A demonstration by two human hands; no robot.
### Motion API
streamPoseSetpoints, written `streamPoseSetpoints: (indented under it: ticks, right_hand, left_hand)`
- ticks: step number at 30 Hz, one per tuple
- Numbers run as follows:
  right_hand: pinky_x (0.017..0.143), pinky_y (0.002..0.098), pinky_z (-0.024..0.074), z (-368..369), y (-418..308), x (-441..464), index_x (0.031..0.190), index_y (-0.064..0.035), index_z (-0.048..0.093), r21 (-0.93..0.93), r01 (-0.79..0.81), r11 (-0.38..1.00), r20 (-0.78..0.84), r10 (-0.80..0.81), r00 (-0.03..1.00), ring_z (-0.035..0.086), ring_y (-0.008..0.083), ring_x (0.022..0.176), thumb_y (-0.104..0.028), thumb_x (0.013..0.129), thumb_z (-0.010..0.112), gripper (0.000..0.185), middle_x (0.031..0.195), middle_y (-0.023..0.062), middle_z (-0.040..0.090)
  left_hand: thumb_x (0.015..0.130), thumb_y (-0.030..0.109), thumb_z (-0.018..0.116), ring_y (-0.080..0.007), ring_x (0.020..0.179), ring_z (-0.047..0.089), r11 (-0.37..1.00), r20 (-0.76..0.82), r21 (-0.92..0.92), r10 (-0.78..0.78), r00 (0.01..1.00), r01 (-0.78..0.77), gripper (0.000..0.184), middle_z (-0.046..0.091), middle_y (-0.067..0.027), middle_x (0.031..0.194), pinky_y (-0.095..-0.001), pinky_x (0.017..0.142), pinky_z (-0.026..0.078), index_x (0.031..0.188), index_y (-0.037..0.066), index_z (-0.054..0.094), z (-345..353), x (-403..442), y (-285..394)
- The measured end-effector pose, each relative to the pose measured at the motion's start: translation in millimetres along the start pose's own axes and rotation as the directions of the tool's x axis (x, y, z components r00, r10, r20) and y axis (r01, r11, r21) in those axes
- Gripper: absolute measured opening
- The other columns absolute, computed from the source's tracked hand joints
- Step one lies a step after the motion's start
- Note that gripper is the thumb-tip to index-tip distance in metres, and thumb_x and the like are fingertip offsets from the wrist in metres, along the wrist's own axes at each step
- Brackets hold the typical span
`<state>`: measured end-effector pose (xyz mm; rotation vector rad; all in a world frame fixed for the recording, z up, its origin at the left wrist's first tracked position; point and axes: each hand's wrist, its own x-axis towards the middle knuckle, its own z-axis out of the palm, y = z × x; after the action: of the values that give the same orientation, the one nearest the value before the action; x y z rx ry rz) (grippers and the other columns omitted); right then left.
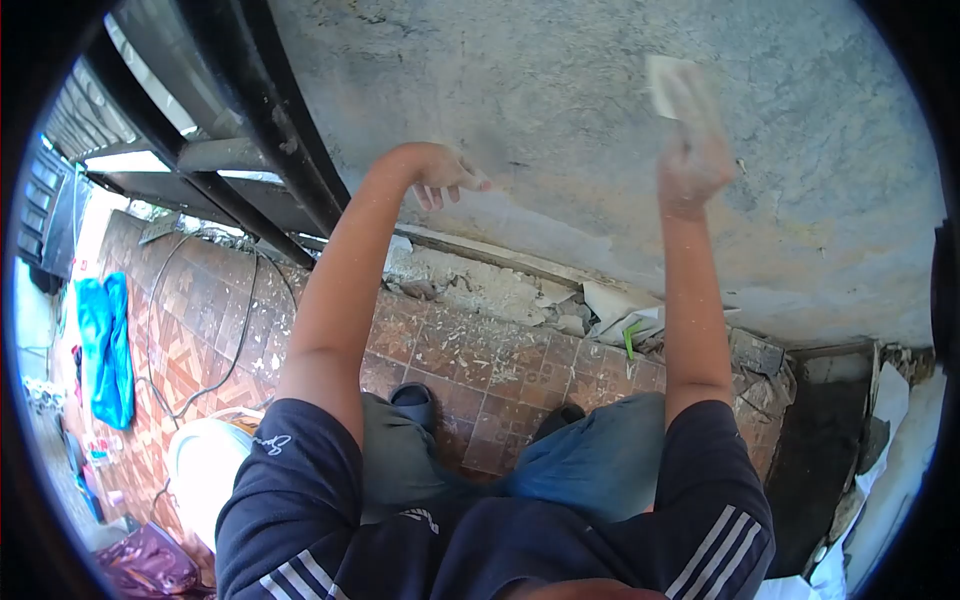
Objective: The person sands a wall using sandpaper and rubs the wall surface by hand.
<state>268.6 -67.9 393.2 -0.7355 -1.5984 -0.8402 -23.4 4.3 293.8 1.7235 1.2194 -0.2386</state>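
Observation:
My right hand (697, 165) is raised against the grey plastered wall (560, 110), smeared by motion. Its fingers lie over a pale, flat, squarish piece (663, 85) at the wall's surface; blur hides exactly what it is. Further left, my left hand (445, 175) is held close to the wall with the wrist bent. Its fingers hang loosely apart and hold nothing. Whether it touches the plaster I cannot tell. A lighter, uneven patch runs along the lower wall between the two hands.
Black metal bars (270, 110) stand at the left. Broken plaster and a wooden strip (500, 257) line the wall's foot. Whitish flakes litter the tiled floor (475, 415). A cable (225, 375), blue cloth (105, 350) and white bucket (205, 460) are at the left; a dark recess (825, 450) at right.

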Motion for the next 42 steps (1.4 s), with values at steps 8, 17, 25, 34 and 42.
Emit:
streamPoseSetpoints:
  ticks: [8, 17, 25, 34, 42]
  right_hand:
    - [0.099, 0.0416, 0.0516, -8, 16, 40, 0.119, 0.0052, 0.064, -0.268, 0.001, 0.964, -0.229, -0.065, 0.971, 0.061, 0.0338, 0.117, 0.007, 0.091, 0.047, 0.033, 0.123, 0.0192, 0.064]
    - [0.119, 0.0506, 0.0105, 81, -19, -82, 0.141, -0.0032, 0.046, -0.179, -0.048, 0.983, 0.148, 0.075, 0.986, 0.023, 0.0360, 0.146, -0.022, 0.096, 0.051, 0.049, 0.154, 0.0174, 0.034]
    - [0.112, 0.0576, 0.0207, 91, -44, -110, 0.137, -0.0082, 0.053, -0.235, 0.035, 0.971, 0.534, 0.099, 0.839, 0.036, 0.0364, 0.138, -0.036, 0.091, 0.060, 0.055, 0.147, 0.0130, 0.044]
    - [0.115, 0.0594, -0.0057, 86, -9, -31, 0.153, 0.0006, 0.008, -0.398, -0.099, 0.912, 0.202, 0.193, 0.960, -0.005, 0.0432, 0.147, -0.058, 0.093, 0.046, 0.092, 0.160, 0.0242, -0.003]
    - [0.115, 0.0614, -0.0018, 114, -66, -138, 0.152, 0.0018, 0.018, -0.310, 0.034, 0.950, 0.598, 0.166, 0.784, 0.008, 0.0440, 0.147, -0.068, 0.089, 0.046, 0.098, 0.158, 0.0263, 0.010]
  left_hand:
    - [0.079, 0.073, 0.060, -0.0239, 0.091, 0.063, 0.998, 0.124, 0.036, -0.047, 0.991, 0.043, 0.084, 0.064, -0.0147, 0.114, -0.0374, 0.079, 0.055, 0.136, 0.011, 0.053, 10, 28, -28]
    - [0.083, 0.070, 0.057, -0.0259, 0.093, 0.062, 0.988, 0.314, 0.120, -0.130, 0.940, 0.097, 0.077, 0.063, -0.0163, 0.123, -0.0380, 0.082, 0.054, 0.140, 0.018, 0.050, 45, 85, -65]
    - [0.085, 0.068, 0.052, -0.0253, 0.092, 0.060, 0.984, 0.328, 0.175, -0.089, 0.940, 0.032, 0.077, 0.060, -0.0138, 0.130, -0.0374, 0.082, 0.053, 0.143, 0.018, 0.048, 52, 76, -61]
    - [0.083, 0.072, 0.053, -0.0290, 0.102, 0.061, 0.980, 0.359, 0.194, -0.113, 0.926, 0.044, 0.082, 0.060, -0.0154, 0.129, -0.0412, 0.086, 0.053, 0.140, 0.012, 0.050, 54, 79, -73]
    - [0.081, 0.078, 0.051, -0.0332, 0.114, 0.059, 0.967, 0.409, 0.254, -0.101, 0.907, -0.007, 0.092, 0.057, -0.0174, 0.133, -0.0434, 0.091, 0.052, 0.141, 0.008, 0.048, 69, 75, -67]
